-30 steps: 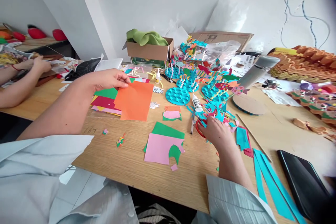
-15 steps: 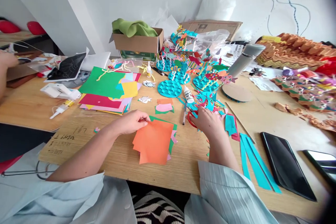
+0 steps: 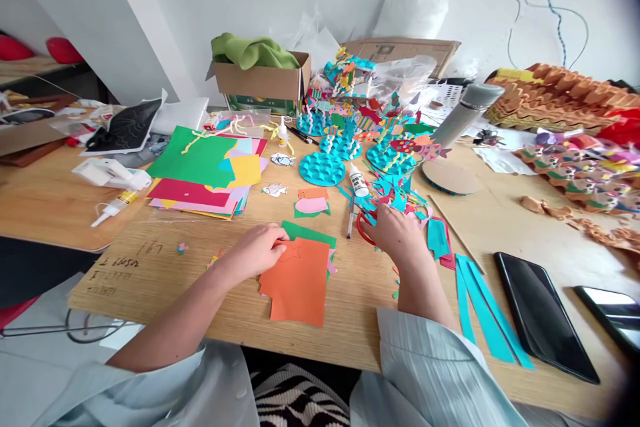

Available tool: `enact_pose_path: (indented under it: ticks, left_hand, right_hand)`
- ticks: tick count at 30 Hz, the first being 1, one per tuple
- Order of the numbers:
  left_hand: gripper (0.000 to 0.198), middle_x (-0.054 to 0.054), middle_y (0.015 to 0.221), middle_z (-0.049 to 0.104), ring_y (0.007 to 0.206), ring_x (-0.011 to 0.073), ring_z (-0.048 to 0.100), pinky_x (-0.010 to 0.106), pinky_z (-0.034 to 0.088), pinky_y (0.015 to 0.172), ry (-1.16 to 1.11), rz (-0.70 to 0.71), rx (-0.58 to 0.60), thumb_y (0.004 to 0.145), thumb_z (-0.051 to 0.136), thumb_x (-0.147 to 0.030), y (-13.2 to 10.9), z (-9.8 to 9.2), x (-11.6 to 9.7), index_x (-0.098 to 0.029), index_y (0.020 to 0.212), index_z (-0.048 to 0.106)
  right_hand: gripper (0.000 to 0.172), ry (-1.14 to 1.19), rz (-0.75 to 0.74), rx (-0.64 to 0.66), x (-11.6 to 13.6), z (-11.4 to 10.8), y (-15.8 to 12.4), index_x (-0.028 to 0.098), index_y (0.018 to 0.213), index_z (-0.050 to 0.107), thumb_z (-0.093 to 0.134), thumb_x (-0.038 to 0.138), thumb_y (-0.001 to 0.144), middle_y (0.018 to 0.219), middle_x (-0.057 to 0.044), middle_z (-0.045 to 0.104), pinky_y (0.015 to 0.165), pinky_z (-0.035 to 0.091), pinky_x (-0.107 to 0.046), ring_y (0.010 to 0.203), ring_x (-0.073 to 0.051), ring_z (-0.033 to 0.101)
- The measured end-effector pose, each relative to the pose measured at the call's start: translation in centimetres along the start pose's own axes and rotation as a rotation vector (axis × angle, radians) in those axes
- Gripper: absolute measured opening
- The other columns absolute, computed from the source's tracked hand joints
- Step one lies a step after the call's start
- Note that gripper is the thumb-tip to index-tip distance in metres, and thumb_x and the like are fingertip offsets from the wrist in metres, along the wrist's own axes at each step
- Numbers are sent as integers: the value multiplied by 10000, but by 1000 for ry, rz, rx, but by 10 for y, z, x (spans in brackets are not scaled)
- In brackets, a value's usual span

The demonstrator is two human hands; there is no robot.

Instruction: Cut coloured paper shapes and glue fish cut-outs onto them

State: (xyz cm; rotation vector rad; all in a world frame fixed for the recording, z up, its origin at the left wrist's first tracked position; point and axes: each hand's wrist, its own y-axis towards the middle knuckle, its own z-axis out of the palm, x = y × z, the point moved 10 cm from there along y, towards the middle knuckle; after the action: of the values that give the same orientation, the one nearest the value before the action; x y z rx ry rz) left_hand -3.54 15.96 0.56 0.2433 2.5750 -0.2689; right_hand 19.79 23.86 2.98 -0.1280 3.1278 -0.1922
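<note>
Head view: the left hand's (image 3: 255,255) fingers (image 3: 277,235) lie extended, not gripping, on the top edge of an orange paper sheet (image 3: 297,283), which overlaps green paper (image 3: 305,233). Right of that sheet, the right hand's (image 3: 397,237) fingers curl around red-handled scissors (image 3: 364,230), among teal paper scraps (image 3: 395,197). A white glue bottle (image 3: 358,180) stands beyond the sheet.

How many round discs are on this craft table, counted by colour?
Teal dimpled discs: 4
Brown cardboard disc: 1
Total: 5
</note>
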Motion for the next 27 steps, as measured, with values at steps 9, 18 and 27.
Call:
enact_pose_path:
  ticks: [9, 18, 27]
  left_hand:
    - [301, 21, 920, 695, 891, 167, 642, 254, 461, 782, -47, 25, -35, 758, 485, -39, -6, 2, -7, -205, 900, 692]
    - [299, 10, 912, 708, 854, 154, 650, 243, 464, 739, -116, 35, -44, 765, 482, -32, -10, 0, -10, -209, 877, 694]
    - [335, 52, 1027, 687, 987, 178, 634, 277, 472, 858, -66, 11, -87, 759, 492, -14, -14, 5, -10, -182, 985, 673]
  right_hand:
    - [260, 272, -29, -182, 18, -19, -4, 180, 896, 570, 516, 433, 868, 806, -85, 682, 551, 312, -270, 746, -228, 638]
    - [224, 324, -58, -181, 22, -13, -2, 191, 855, 555, 547, 415, 842, 759, -69, 671, 529, 290, -256, 681, -205, 615]
    - [284, 271, -49, -160, 24, -9, 0, 183, 871, 562, 528, 465, 860, 782, -94, 676, 523, 298, -255, 702, -216, 628]
